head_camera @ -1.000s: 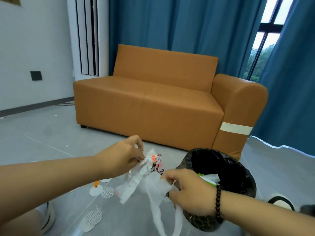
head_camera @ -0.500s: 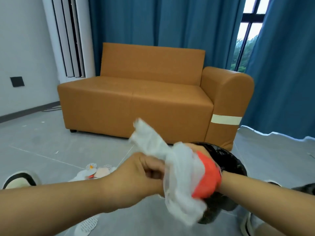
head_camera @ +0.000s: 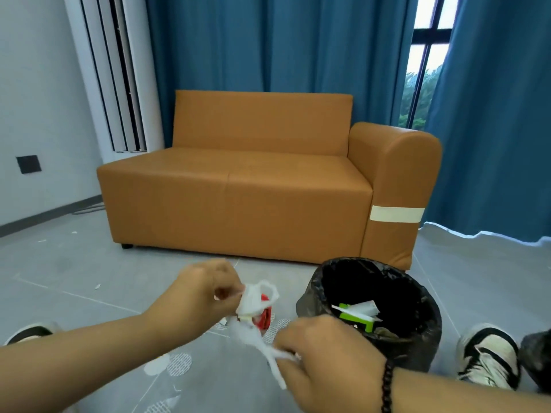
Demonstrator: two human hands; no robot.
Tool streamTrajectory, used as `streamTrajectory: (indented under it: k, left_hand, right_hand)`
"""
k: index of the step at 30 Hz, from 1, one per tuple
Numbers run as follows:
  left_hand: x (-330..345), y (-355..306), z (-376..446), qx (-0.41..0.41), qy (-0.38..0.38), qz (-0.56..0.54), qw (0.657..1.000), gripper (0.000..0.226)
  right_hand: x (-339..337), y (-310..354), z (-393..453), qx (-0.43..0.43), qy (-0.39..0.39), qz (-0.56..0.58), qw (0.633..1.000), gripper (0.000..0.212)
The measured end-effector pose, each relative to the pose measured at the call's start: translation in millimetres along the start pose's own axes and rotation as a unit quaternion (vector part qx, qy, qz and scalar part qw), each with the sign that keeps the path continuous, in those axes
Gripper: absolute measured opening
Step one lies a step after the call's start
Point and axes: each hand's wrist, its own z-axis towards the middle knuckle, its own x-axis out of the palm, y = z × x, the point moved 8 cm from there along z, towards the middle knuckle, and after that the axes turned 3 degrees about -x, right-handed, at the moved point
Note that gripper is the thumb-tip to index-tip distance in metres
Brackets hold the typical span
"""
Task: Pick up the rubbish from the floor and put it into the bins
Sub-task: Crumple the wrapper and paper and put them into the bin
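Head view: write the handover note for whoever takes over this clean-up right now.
Left hand: pinches the top of the white plastic bag, something red inside.
Right hand: grips the bag's lower twisted tail.
Bin, black-lined, stands just right of the hands; green and white rubbish already in it.
Left: drop the bag in, then collect the white round scraps on the floor below the hands.
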Motion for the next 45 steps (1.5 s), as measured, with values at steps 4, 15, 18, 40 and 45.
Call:
streamTrajectory:
  k: [4, 15, 18, 40, 45]
  left_hand:
    - [42, -6, -12, 0.102, 0.191, 0.07, 0.974, 0.012]
    - [20, -19, 6, -0.205, 0.073, -0.401, 0.89, 0.018]
    - [14, 1, 4, -0.28, 0.006, -0.412, 0.867, 0.011]
    - [26, -36, 26, -0.139, 0.233, -0.318, 0.908, 0.021]
    - [28, -28, 36, -0.211, 0.094, -0.516, 0.825, 0.02]
  right_hand:
    - [-46, -29, 3, 0.033, -0.159, 0.074, 0.984, 0.021]
    - [-12, -99, 22, 0.15, -0.155, 0.088, 0.972, 0.03]
    - [2, -72, 26, 0.117, -0.111, 0.072, 0.984, 0.023]
    - [-73, -61, 24, 0.077, -0.248, 0.027, 0.965, 0.021]
    - [-52, -70, 32, 0.113, -0.228, 0.282, 0.925, 0.025]
